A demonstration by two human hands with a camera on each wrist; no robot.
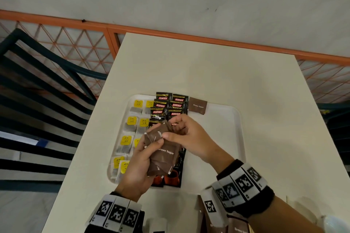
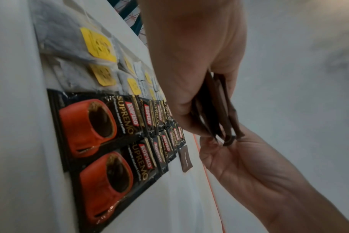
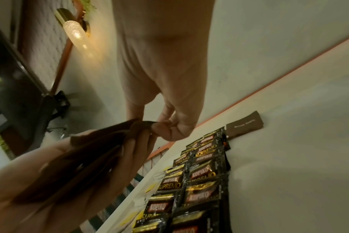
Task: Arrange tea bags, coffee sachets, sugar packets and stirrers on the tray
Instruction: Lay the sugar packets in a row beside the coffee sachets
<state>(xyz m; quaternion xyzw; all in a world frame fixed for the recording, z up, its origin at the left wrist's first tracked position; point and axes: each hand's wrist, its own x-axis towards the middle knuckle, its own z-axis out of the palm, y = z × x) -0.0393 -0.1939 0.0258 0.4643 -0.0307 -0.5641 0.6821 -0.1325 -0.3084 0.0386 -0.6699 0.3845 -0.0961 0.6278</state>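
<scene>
Over the white tray (image 1: 229, 117), my left hand (image 1: 139, 164) grips a fanned stack of brown sugar packets (image 1: 163, 154). My right hand (image 1: 182, 135) pinches the far end of the top packet of that stack. In the right wrist view, the right hand's fingertips (image 3: 161, 126) close on the packet edges (image 3: 102, 149). One brown sugar packet (image 1: 198, 105) lies flat at the tray's far edge. Black coffee sachets (image 1: 171, 105) fill two overlapping columns in the tray's middle. Tea bags (image 1: 131, 123) with yellow tags sit in two columns at its left. No stirrers show.
More brown sugar packets (image 1: 237, 228) lie at the table's near edge under my right wrist, with a white object (image 1: 157, 224) beside them. A dark slatted chair (image 1: 37, 100) stands left of the cream table (image 1: 208, 66). An orange lattice railing (image 1: 75, 47) runs behind.
</scene>
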